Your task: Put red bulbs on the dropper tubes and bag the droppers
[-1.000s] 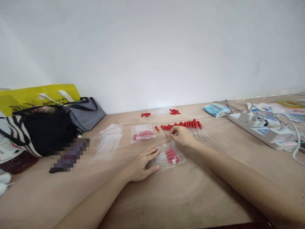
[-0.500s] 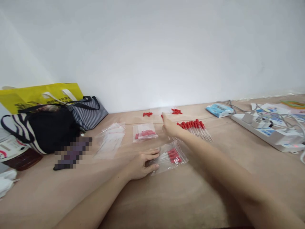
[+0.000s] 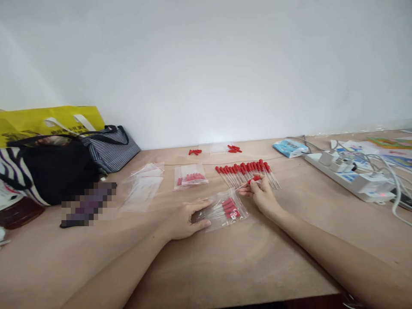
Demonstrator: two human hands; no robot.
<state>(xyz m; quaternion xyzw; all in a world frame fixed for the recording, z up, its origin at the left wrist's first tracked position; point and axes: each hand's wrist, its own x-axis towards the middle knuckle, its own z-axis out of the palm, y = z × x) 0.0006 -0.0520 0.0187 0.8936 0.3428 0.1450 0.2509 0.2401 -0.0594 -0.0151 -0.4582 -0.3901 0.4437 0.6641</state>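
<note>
On a brown tabletop against a pale wall, a clear zip bag (image 3: 221,214) of red-capped droppers lies between two bare hands, the left hand (image 3: 189,218) spread open with its fingers on the bag's left edge. Just beyond the bag's upper right, the right hand (image 3: 259,193) pinches a single dropper (image 3: 254,180) by its red bulb, near a fanned row of droppers (image 3: 234,171).
</note>
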